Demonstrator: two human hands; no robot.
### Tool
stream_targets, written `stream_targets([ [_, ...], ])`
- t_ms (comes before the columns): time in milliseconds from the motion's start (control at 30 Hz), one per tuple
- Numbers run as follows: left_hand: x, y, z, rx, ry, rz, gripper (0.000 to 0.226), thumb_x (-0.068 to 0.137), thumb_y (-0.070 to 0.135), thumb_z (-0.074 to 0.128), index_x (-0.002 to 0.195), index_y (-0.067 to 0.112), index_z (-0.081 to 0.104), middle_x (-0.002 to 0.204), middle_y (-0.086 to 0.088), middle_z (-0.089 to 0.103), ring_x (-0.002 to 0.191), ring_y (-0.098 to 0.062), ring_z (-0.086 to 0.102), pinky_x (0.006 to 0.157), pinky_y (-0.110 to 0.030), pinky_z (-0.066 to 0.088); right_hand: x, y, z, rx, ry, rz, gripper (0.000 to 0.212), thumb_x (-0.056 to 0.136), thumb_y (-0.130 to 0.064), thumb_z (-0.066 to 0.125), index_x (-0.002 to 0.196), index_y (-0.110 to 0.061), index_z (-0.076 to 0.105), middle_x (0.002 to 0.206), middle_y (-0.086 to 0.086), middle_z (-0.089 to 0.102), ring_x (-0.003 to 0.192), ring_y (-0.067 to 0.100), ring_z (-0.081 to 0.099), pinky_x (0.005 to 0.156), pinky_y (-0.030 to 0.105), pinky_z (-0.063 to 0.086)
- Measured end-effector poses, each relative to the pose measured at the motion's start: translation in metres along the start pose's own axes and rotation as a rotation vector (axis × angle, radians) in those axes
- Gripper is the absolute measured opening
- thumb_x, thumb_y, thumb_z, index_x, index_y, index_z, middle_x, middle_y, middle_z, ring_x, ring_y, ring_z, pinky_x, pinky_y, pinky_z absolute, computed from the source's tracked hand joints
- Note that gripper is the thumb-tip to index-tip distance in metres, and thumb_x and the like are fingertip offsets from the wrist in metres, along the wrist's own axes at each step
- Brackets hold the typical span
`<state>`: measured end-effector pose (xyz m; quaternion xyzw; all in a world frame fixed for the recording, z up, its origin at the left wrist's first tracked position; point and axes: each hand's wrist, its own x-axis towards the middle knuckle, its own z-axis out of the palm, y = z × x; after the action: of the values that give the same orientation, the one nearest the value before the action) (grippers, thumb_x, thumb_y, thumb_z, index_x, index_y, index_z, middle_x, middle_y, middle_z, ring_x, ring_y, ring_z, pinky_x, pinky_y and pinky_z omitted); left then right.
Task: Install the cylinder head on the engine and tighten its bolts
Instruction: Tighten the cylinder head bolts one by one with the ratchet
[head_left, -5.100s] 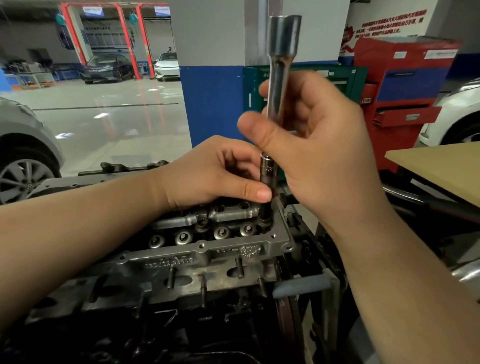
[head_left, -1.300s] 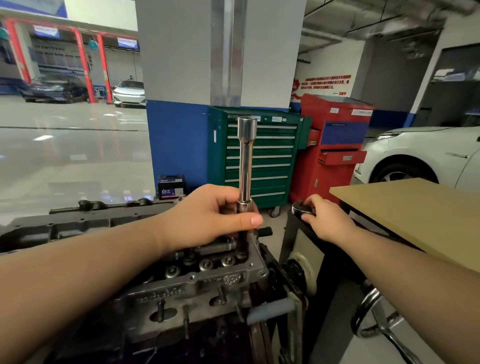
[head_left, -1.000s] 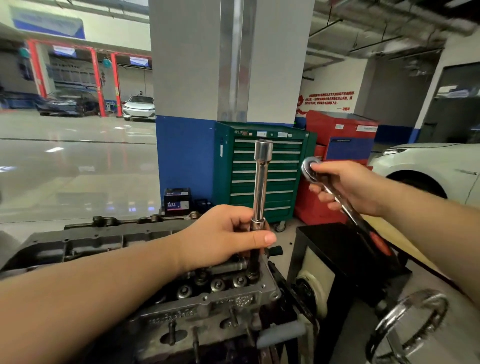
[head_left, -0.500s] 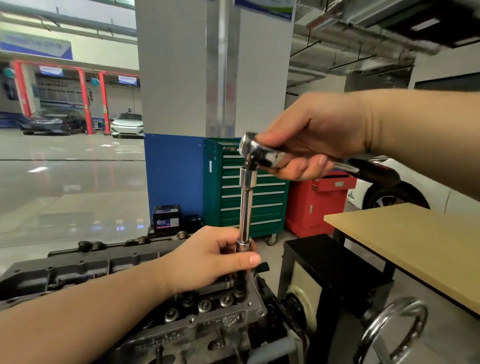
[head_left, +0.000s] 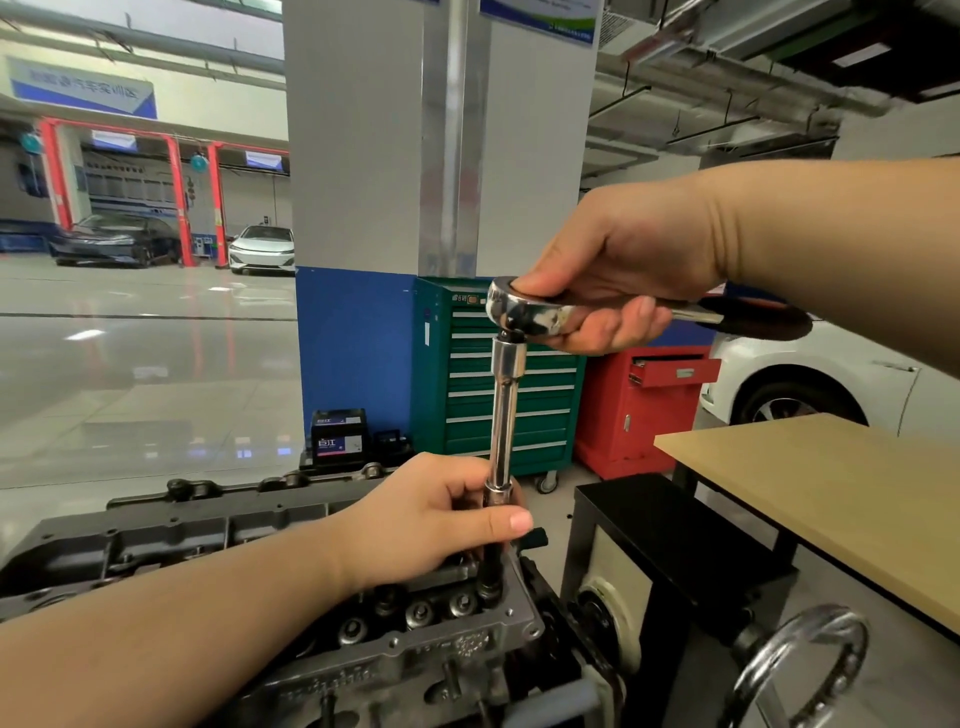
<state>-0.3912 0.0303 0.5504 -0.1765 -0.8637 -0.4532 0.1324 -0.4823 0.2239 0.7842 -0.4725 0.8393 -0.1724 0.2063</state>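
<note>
1. Now, about the cylinder head (head_left: 405, 649): sits on top of the engine (head_left: 156, 525), low in the middle of the view, with a row of round bolt tops along it.
2. At the right end of the cylinder head, near its corner: a dark socket (head_left: 491, 584) stands down over a bolt, with a long shiny extension bar (head_left: 504, 415) going straight up.
3. Left hand (head_left: 431, 519): curled around the bottom of the bar, thumb pressed across the front, holding it steady.
4. Right hand (head_left: 613, 275): wrapped around the ratchet (head_left: 524, 312) near its round head, thumb on top; the ratchet head sits right on the top of the bar, black grip sticking out to the right.
5. Could go wrong: a tall bar tips easily, so a sideways pull might rock the socket off the bolt and round it. Fingers near the socket could get pinched too.
6. Also, gripping close to the ratchet head gives little turning power.
7. Room to swing: open air to the left and front. To the right, a wooden table (head_left: 831, 493) and a black stand (head_left: 675, 535) sit lower than the ratchet, so probably fine.
8. Farther back: a green tool chest (head_left: 467, 405) and a red cabinet (head_left: 639, 415).
</note>
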Motion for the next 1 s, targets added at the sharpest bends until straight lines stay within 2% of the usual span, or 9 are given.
stream_targets([
  [167,0.0,-0.002,0.001,0.0,0.009,0.002,0.033,0.093,0.052,0.073,0.105,0.022,0.076,0.089,-0.01,0.07,0.081,-0.028,0.067,0.082,-0.044,0.057,0.006,-0.006,-0.006,-0.022,-0.015,0.072,0.035,0.091,-0.046,0.064,0.085,-0.014,0.079,0.069,0.011,0.062,0.056,0.022,0.051,0.049,0.03,0.046],
  [300,-0.001,-0.001,0.001,-0.037,-0.023,0.027,0.013,0.098,0.035,0.073,0.107,0.026,0.076,0.095,-0.005,0.075,0.088,-0.019,0.071,0.084,-0.029,0.058,0.02,-0.005,-0.009,-0.023,-0.081,0.129,0.057,0.08,-0.049,0.07,0.108,0.0,0.074,0.082,0.023,0.057,0.07,0.034,0.048,0.058,0.039,0.045],
  [367,-0.002,0.0,0.0,-0.058,-0.022,0.02,0.016,0.097,0.038,0.073,0.107,0.027,0.075,0.096,-0.005,0.076,0.091,-0.021,0.074,0.087,-0.032,0.059,0.026,-0.009,-0.009,-0.007,-0.145,0.126,0.055,0.082,-0.047,0.07,0.11,0.001,0.073,0.087,0.025,0.055,0.076,0.037,0.045,0.062,0.04,0.042],
  [467,-0.001,0.0,-0.002,-0.062,0.001,-0.02,0.029,0.092,0.051,0.072,0.106,0.026,0.076,0.095,-0.006,0.077,0.092,-0.027,0.074,0.089,-0.042,0.06,0.021,-0.025,0.0,-0.026,-0.287,0.077,0.037,0.097,-0.044,0.057,0.106,-0.012,0.072,0.086,0.018,0.064,0.063,0.032,0.055,0.059,0.039,0.046],
  [567,0.0,-0.004,-0.001,-0.073,0.009,-0.038,0.035,0.088,0.06,0.073,0.107,0.03,0.076,0.091,-0.005,0.076,0.086,-0.02,0.073,0.084,-0.037,0.06,0.006,-0.031,0.015,-0.314,0.194,-0.083,0.027,0.104,-0.047,0.056,0.12,-0.031,0.071,0.094,-0.006,0.076,0.078,0.017,0.07,0.063,0.035,0.059],
  [633,0.002,-0.006,0.0,-0.081,0.018,-0.041,0.048,0.083,0.071,0.073,0.107,0.029,0.075,0.087,-0.009,0.072,0.08,-0.014,0.068,0.076,-0.033,0.057,0.0,-0.027,0.034,-0.536,0.413,-0.097,0.045,0.106,-0.057,0.043,0.113,-0.024,0.072,0.086,-0.005,0.072,0.072,0.001,0.065,0.068,0.031,0.051],
  [733,0.005,-0.008,0.004,-0.142,-0.009,-0.034,0.042,0.086,0.064,0.075,0.109,0.028,0.072,0.088,-0.019,0.071,0.083,-0.016,0.074,0.075,-0.034,0.058,0.003,-0.013,0.069,-0.552,0.525,-0.055,0.059,0.107,-0.061,0.032,0.112,-0.015,0.068,0.098,0.001,0.069,0.091,0.015,0.065,0.079,0.037,0.05],
  [833,0.006,-0.009,0.005,-0.204,-0.01,-0.013,0.025,0.093,0.046,0.076,0.109,0.027,0.069,0.087,-0.02,0.072,0.083,-0.022,0.078,0.076,-0.028,0.058,0.012,-0.003,0.081,-0.462,0.667,-0.108,0.056,0.106,-0.061,0.036,0.107,-0.016,0.069,0.093,0.002,0.069,0.088,0.02,0.063,0.076,0.034,0.048],
  [1000,-0.002,0.0,0.006,-0.239,0.037,-0.048,0.016,0.095,0.034,0.075,0.108,0.026,0.072,0.093,-0.017,0.075,0.093,-0.032,0.078,0.084,-0.035,0.061,0.024,0.014,0.076,-0.203,0.554,-0.53,0.043,0.112,-0.034,0.036,0.105,-0.006,0.069,0.097,0.0,0.068,0.096,0.01,0.062,0.092,0.032,0.048],
])
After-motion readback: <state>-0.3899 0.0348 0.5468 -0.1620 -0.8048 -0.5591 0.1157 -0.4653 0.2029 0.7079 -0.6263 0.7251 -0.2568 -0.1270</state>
